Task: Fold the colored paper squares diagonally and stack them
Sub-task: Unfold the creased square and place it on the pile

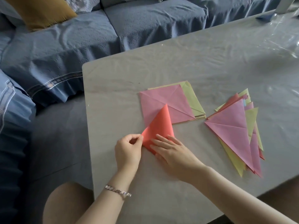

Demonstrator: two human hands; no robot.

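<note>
Blue fabric covers the sofa (145,26) behind the pale table (194,62); on the table lie a stack of flat squares (161,101), pink on top, and to its right a fanned pile of folded triangles (234,135). Nearer the front edge sits the red paper (159,126), partly folded and overlapping the stack's near corner. The left hand (127,151) pinches its left corner; the right hand (174,154) presses it down, fingers (163,139) straight and flat.

Blue sofa (68,50) with mustard cushion (40,12) behind table (178,62).
</note>
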